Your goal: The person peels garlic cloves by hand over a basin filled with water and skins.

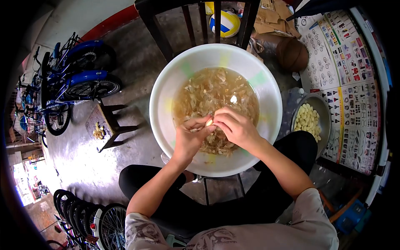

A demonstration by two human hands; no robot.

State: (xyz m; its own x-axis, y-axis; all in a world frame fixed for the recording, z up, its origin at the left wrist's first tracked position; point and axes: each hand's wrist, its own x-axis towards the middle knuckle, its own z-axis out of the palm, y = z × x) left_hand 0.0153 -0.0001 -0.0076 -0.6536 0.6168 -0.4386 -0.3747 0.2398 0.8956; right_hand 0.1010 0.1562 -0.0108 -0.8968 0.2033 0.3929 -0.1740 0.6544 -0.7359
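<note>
A large white basin (164, 102) holds brownish water with many loose papery skins (216, 89) floating in it. Over the middle of the basin, my left hand (192, 135) pinches a small pale garlic clove (209, 122) between thumb and fingers. My right hand (236, 127) meets it from the right, its thumb and fingertips closed on the same clove. At the right, beside my knee, a metal bowl (327, 125) contains a heap of peeled pale cloves (307, 121).
Beyond the basin stands a dark wooden chair (164, 37), with a ball (225, 23) behind it. A small stool (106, 125) with some cloves is at the left, near bicycles (89, 79). A brown basketball (292, 55) and a printed sheet (350, 96) lie to the right.
</note>
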